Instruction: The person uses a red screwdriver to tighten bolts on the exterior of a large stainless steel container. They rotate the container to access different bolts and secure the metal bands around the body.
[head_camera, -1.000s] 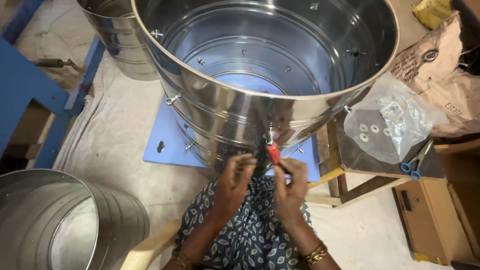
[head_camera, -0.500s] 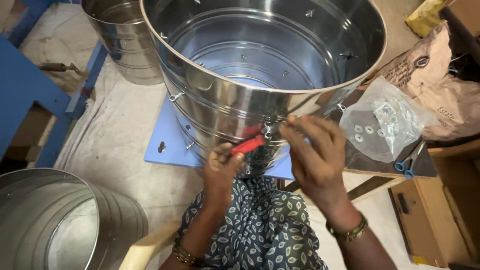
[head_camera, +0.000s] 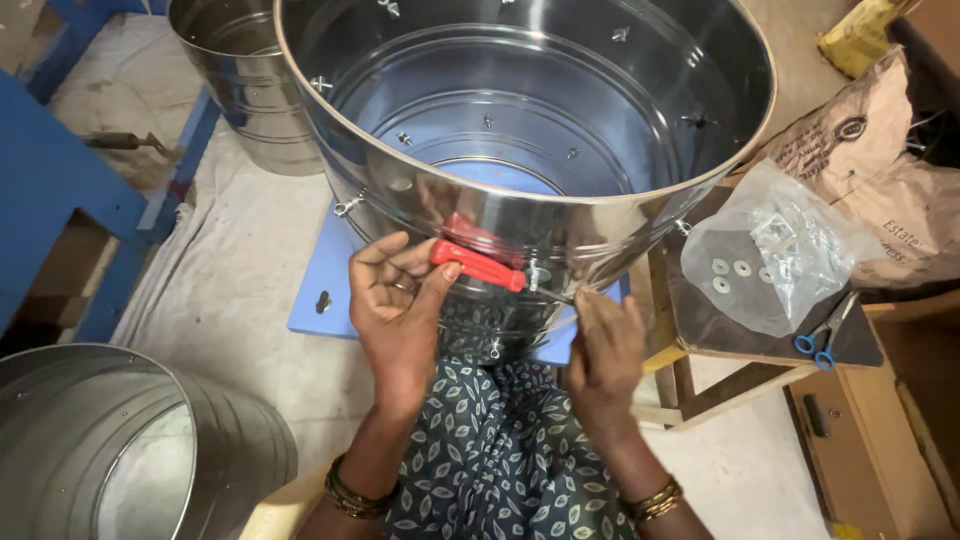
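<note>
A large shiny steel drum (head_camera: 420, 190) stands on a blue board (head_camera: 318, 290) in front of me, with screws along its wall. My left hand (head_camera: 395, 305) grips a red-handled screwdriver (head_camera: 478, 265) held sideways against the drum's near wall, its tip at a screw (head_camera: 537, 274). My right hand (head_camera: 605, 355) rests with fingers apart against the drum's lower wall, just right of the screwdriver, holding nothing.
A second steel drum (head_camera: 120, 450) lies at the lower left and a third (head_camera: 245, 90) stands behind. At the right, a small table (head_camera: 700, 320) bears a clear bag of washers and screws (head_camera: 775, 250), blue scissors (head_camera: 822, 335) and brown paper sacks (head_camera: 880, 170). A blue frame (head_camera: 60, 190) stands left.
The screwdriver passed from my right hand to my left hand and now lies sideways at the screw. My right hand dropped from the drum's rim area to its lower wall.
</note>
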